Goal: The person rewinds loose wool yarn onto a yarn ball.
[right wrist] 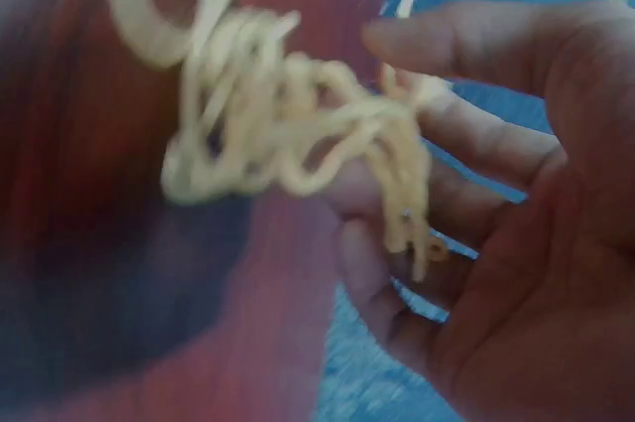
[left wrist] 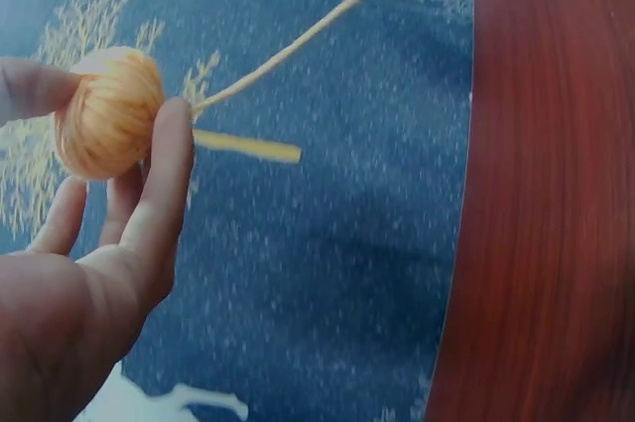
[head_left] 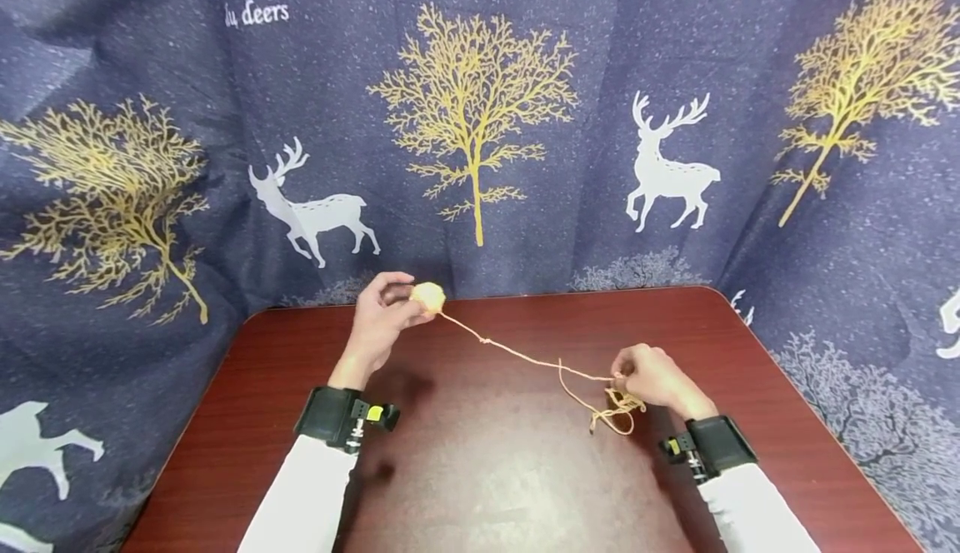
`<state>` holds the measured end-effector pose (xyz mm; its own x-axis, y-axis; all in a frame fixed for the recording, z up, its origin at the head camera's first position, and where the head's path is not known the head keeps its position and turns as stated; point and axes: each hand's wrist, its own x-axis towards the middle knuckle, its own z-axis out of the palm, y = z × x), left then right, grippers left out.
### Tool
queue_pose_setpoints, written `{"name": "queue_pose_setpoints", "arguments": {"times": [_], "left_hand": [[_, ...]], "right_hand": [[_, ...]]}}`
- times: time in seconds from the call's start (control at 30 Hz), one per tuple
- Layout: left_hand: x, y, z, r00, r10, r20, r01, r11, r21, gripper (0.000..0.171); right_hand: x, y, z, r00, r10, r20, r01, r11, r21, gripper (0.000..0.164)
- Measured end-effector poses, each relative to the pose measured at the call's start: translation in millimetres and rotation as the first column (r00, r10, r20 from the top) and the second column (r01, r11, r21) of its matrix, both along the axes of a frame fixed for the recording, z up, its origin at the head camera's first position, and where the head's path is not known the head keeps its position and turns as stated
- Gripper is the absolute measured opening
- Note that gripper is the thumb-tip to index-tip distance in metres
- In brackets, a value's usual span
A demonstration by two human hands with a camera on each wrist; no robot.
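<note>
Up near the table's far edge, my left hand [head_left: 380, 320] pinches a small ball of pale yellow yarn [head_left: 429, 296] between thumb and fingers. The left wrist view shows the wound strands of the ball [left wrist: 111, 114] closely. From it a yarn strand [head_left: 525, 356] stretches down to the right, with a little knot [head_left: 485, 341] partway along. My right hand [head_left: 654, 376] holds the strand's other end at the right side. Loose, tangled loops of yarn [right wrist: 268, 114] hang from the right hand's fingers, blurred in the right wrist view. One loop dangles to the left over the table.
The reddish-brown table [head_left: 480, 453] has rounded far corners and a bright glare near the front. Behind it and along the sides hangs a dark blue cloth [head_left: 525, 261] printed with deer and golden trees. Both wrists wear black camera straps [head_left: 325, 414].
</note>
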<state>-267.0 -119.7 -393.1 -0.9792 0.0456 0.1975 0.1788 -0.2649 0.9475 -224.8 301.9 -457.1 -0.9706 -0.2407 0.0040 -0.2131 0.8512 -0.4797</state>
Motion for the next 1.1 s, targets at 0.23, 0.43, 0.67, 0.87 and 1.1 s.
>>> {"name": "queue_pose_setpoints", "arguments": {"times": [0.23,0.43,0.67,0.87,1.1], "left_hand": [[7.2,17.5,3.8,0.988,-0.143,-0.062,0.132,0.979,-0.152,0.044],[10.3,28.0,6.0,0.974,-0.22,-0.059,0.205,0.959,-0.195,0.036],[11.0,39.1,3.4,0.963,-0.267,-0.047,0.254,0.948,-0.192,0.031],[11.0,38.0,2.3,0.943,-0.322,-0.08,0.297,0.926,-0.234,0.033],[8.4,32.9,0.4,0.96,-0.277,-0.042,0.261,0.941,-0.217,0.036]], "right_hand": [[4.1,-47.8,19.2,0.982,0.048,-0.184,-0.026,0.992,0.121,0.035],[2.8,-102.2,27.2,0.96,0.119,-0.252,-0.162,0.974,-0.158,0.036],[-13.2,-164.7,13.9,0.974,0.151,-0.17,-0.226,0.731,-0.644,0.033],[-17.7,-178.0,13.6,0.974,0.076,-0.215,-0.211,0.661,-0.72,0.016],[-0.4,-174.5,42.3,0.976,-0.001,-0.217,-0.155,0.696,-0.701,0.006]]}}
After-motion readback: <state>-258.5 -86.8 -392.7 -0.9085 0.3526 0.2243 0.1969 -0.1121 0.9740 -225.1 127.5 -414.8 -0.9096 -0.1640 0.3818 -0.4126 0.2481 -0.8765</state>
